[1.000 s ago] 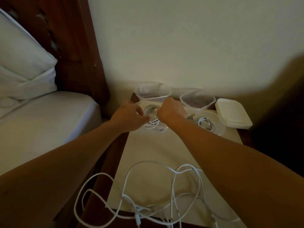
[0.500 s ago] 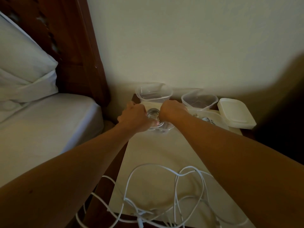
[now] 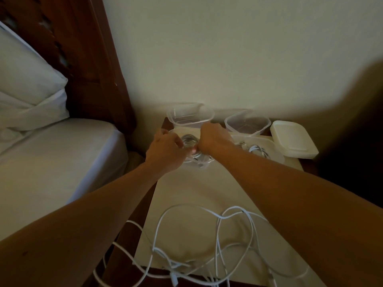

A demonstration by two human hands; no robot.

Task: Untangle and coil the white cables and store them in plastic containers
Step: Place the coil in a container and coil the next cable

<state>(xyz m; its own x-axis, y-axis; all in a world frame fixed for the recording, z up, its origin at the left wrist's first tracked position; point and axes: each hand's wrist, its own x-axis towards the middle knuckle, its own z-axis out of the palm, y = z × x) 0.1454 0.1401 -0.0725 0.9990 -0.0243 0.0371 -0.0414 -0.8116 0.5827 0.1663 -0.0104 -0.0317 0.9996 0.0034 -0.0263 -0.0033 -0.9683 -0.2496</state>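
I have both hands at the small clear plastic container (image 3: 196, 160) on the tabletop (image 3: 186, 195): left grip (image 3: 165, 150) and right grip (image 3: 213, 139) curl over its coiled white cable (image 3: 189, 141). Risk: springy coil escapes; tangled white cables (image 3: 217, 245) overhang the edge.

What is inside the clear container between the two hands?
A coiled white cable lies inside the clear container. The left hand and right hand cover its sides, so the rest is hidden.

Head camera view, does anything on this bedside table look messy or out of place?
Yes. A tangle of white cables sprawls at the table's near edge, with loops hanging over its left side. The containers at the back look orderly.
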